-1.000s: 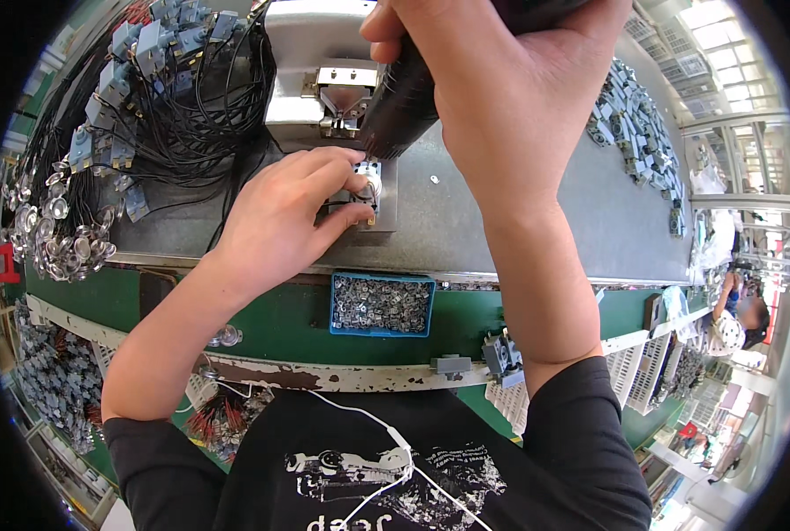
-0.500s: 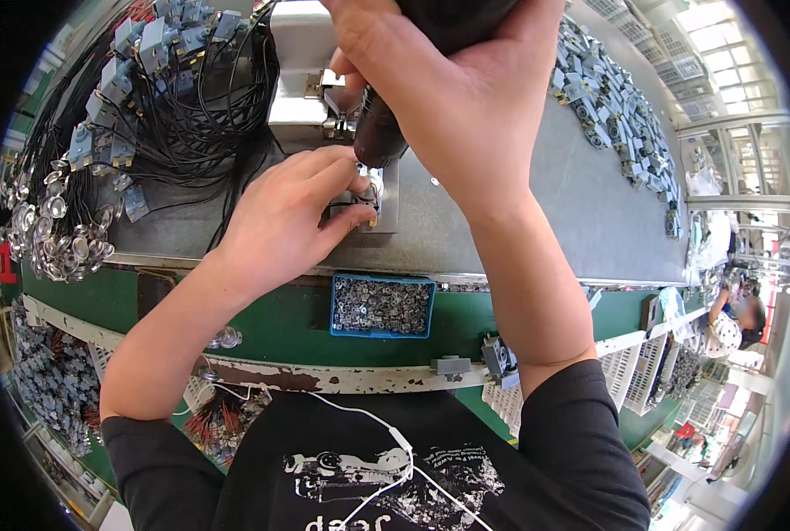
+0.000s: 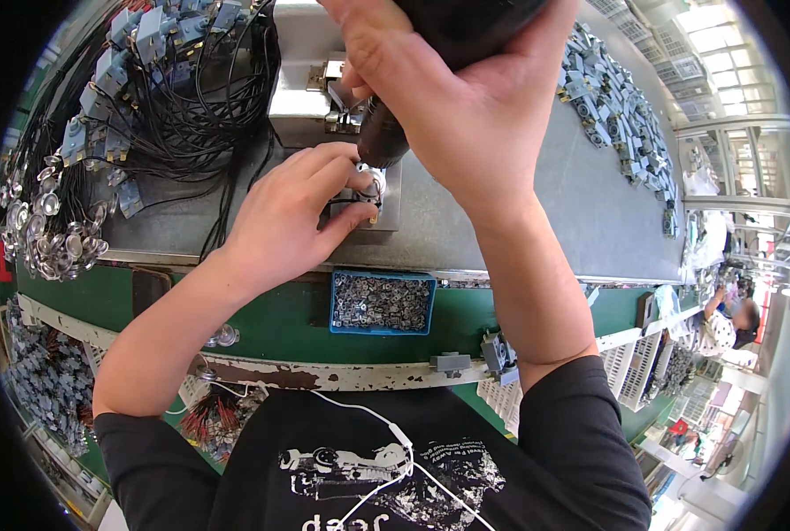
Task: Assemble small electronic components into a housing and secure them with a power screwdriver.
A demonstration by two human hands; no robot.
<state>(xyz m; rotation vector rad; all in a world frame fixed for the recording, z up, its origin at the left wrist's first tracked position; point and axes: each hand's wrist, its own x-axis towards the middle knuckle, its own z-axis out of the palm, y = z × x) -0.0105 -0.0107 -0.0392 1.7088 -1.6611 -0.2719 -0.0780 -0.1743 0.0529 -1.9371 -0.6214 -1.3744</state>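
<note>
My right hand (image 3: 483, 124) is wrapped round a black power screwdriver (image 3: 383, 140), its body slanting down to the left. The tool's lower end meets a small shiny metal part (image 3: 373, 184) with a black wire, so the bit and the contact spot are hidden. My left hand (image 3: 291, 208) pinches that part between thumb and fingers from the left side. Beneath it lies a flat metal block (image 3: 391, 196) on the grey metal worktop (image 3: 448, 239). Just behind stands a pale machine housing (image 3: 302, 102) with a metal fitting on its front.
Grey-blue boxes with black cables (image 3: 227, 115) and round silvery caps (image 3: 54, 230) pile up at left. Loose grey-blue parts (image 3: 621, 119) spread along the right. A blue tray (image 3: 383, 331) of small metal pieces sits below the worktop edge. Another person (image 3: 727, 327) is at far right.
My right hand and the upper part of the screwdriver have shifted slightly to the right. The left hand keeps its pinch in nearly the same place.
</note>
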